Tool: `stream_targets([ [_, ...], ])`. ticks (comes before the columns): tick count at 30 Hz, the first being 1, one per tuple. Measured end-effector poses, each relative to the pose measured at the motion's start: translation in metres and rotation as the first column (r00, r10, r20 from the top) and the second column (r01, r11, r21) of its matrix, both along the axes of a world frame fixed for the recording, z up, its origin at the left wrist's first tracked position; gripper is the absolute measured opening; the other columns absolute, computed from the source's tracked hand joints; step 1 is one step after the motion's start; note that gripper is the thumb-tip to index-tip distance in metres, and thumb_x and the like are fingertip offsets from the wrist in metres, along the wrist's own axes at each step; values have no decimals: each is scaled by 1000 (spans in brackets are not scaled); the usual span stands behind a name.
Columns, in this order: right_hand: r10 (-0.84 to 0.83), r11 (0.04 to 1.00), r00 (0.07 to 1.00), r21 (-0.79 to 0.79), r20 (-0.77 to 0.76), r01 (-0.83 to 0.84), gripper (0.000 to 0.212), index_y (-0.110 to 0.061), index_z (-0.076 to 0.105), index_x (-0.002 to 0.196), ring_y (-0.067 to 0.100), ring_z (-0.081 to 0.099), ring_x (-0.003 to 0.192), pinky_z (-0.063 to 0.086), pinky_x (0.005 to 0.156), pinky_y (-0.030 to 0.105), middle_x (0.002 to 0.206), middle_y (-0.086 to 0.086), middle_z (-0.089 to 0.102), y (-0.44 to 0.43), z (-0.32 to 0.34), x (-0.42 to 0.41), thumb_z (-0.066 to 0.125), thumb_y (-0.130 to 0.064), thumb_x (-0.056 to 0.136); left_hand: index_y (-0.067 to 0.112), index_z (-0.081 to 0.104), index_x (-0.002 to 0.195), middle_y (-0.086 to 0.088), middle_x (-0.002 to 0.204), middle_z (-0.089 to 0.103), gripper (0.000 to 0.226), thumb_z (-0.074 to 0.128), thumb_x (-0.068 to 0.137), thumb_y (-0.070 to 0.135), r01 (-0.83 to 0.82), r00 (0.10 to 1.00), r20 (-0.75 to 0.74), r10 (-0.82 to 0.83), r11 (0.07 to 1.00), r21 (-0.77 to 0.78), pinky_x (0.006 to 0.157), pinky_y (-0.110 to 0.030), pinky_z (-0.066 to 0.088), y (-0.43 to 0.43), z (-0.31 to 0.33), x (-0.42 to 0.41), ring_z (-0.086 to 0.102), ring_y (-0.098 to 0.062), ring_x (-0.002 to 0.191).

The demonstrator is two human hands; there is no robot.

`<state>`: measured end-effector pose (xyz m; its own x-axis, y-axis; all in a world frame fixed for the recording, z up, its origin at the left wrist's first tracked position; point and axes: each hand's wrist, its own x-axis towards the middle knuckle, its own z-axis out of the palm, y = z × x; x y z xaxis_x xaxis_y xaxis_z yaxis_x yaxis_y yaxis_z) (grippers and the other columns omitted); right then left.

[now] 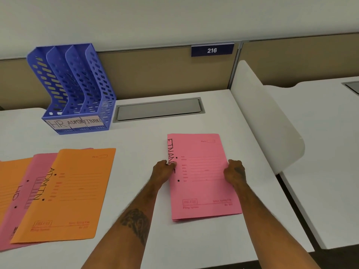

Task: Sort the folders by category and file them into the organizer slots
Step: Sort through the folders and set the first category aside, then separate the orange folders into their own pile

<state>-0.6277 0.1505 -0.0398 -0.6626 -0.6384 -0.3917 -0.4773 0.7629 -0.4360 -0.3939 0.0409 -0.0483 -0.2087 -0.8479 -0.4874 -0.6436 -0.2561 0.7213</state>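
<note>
Pink folder (204, 177) marked FINANCE lies flat on the white surface (136, 136), set apart from the fanned pile of orange and pink folders (64, 193) at left, likely already singled out for filing. Left hand (162, 171) and right hand (234, 171) grip its long edges, fingers clamped on either side, squared for a lift. Blue organizer (71, 90), slots labelled HR, ADMIN, FINANCE, stands well apart, far left; all slots appear empty.

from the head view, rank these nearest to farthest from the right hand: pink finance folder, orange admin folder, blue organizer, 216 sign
1. Pink finance folder: the right hand grips its right edge.
2. Orange admin folder: on the desk, off to the left.
3. 216 sign: up on the partition, behind.
4. Blue organizer: far back left, near enough the sign's distance that I can't rank them firmly.
</note>
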Motion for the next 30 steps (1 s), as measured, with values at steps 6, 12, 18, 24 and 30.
stream_targets([
  [6, 63, 994, 986, -84, -151, -76, 68, -12, 14, 152, 35, 22, 143, 30, 112, 50, 157, 16, 22, -16, 11, 30, 46, -41, 98, 7, 30, 152, -15, 156, 34, 74, 46, 98, 54, 212, 960, 229, -162, 954, -212, 115, -41, 30, -8, 10, 44, 34, -29, 144],
  [12, 310, 933, 852, -38, -422, -358, 89, -17, -16, 151, 37, -8, 147, 11, 115, 58, 160, 18, -12, -38, 24, 94, 11, -72, 86, 17, 4, 158, -8, 166, -6, 80, 33, 98, 61, 447, 827, 519, -215, 811, -377, 122, -46, 6, -16, 25, 117, -8, -25, 153],
  [18, 431, 862, 771, -40, -468, -506, 92, -23, -23, 147, 36, -14, 147, 4, 114, 60, 158, 15, -19, -63, 37, 169, -11, -78, 74, 24, -9, 157, -5, 165, -17, 81, 23, 96, 67, 492, 781, 616, -104, 710, -504, 121, -49, -4, -32, 46, 206, -19, -23, 151],
  [24, 467, 837, 740, -29, -484, -546, 105, -24, -13, 152, 34, -14, 147, 2, 116, 60, 159, 13, -18, -77, 41, 249, -21, -83, 65, 26, -15, 155, -4, 164, -19, 87, 8, 87, 75, 508, 752, 657, -62, 690, -516, 120, -53, -8, -45, 55, 293, -23, -23, 150],
  [30, 489, 823, 725, -20, -486, -568, 107, -24, -11, 152, 33, -14, 147, 2, 116, 60, 160, 13, -17, -86, 30, 326, -20, -85, 65, 25, -16, 155, -4, 163, -23, 89, 5, 85, 76, 496, 751, 658, -54, 703, -509, 119, -54, -8, -53, 47, 372, -25, -24, 149],
])
